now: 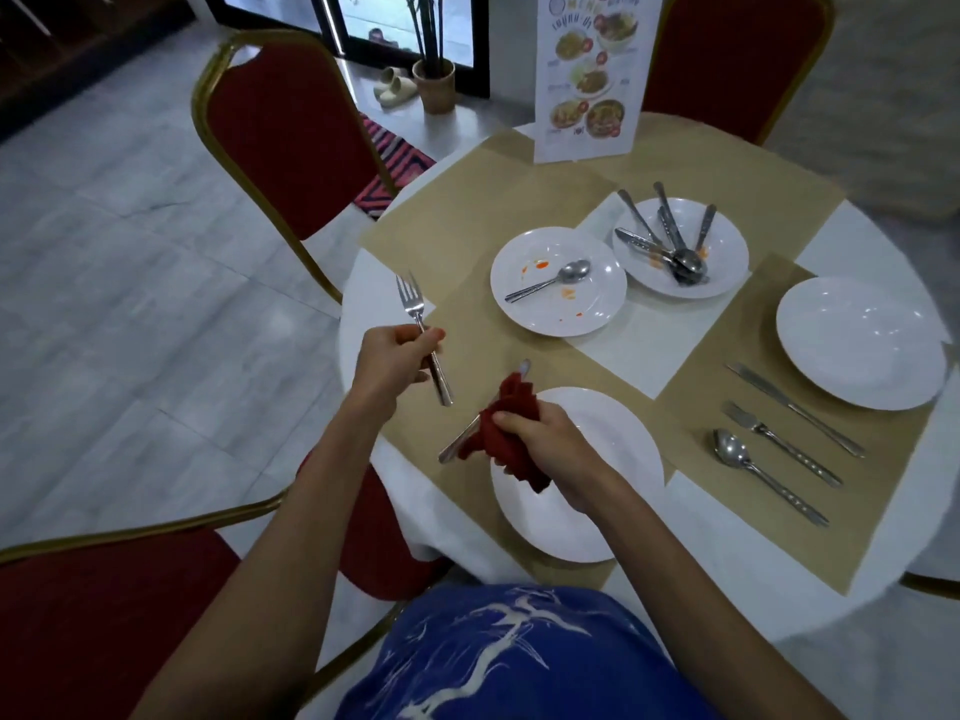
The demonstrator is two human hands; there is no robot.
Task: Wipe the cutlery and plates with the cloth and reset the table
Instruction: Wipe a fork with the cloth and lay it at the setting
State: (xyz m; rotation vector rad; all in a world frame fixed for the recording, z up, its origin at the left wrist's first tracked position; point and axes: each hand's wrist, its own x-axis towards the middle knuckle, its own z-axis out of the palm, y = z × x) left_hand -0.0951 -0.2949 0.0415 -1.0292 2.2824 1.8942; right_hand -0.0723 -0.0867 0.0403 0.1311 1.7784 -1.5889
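My left hand [392, 358] grips a steel fork [418, 324] by its handle, tines pointing up and away, above the table's left edge. My right hand [550, 449] holds a dark red cloth [511, 428] wrapped around a knife [457, 441], whose tip sticks out above the cloth. Below that hand lies a clean white plate [618, 433]. A stained plate [558, 280] carries one spoon [550, 280]. Behind it, another plate [727, 252] holds several pieces of cutlery [670, 246].
At the right, a clean plate [860, 340] sits with a knife [795, 410], fork [779, 443] and spoon [763, 472] laid beside it on a tan placemat [691, 407]. A standing menu [592, 75] is at the far edge. Red chairs [280, 127] surround the round table.
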